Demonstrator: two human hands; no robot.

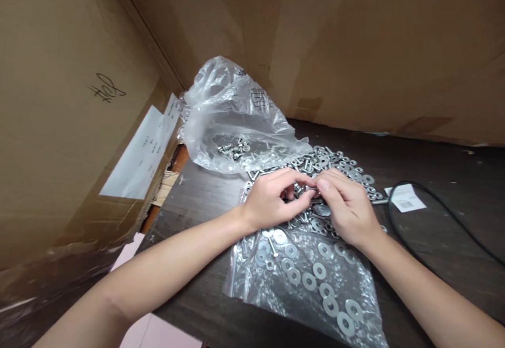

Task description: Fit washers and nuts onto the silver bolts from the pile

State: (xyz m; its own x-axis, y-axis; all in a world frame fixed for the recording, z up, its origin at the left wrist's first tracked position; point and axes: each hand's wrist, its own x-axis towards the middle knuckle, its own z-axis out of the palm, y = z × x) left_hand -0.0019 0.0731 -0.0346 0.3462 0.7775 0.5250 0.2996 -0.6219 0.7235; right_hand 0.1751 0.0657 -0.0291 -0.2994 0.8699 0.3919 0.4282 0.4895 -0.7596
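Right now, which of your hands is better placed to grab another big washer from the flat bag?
Probably the right hand: it hovers directly above the large washers on the flat bag, while the left hand sits farther over.

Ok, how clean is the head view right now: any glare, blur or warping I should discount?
Head view: even indoor light, soft shadows; glare on the crumpled plastic bag and the flat bag under the washers; wide-angle bending at the cardboard edges; the small part between the left hand and right hand is too small to resolve.

Head-worn view, looking forward and down, close over table
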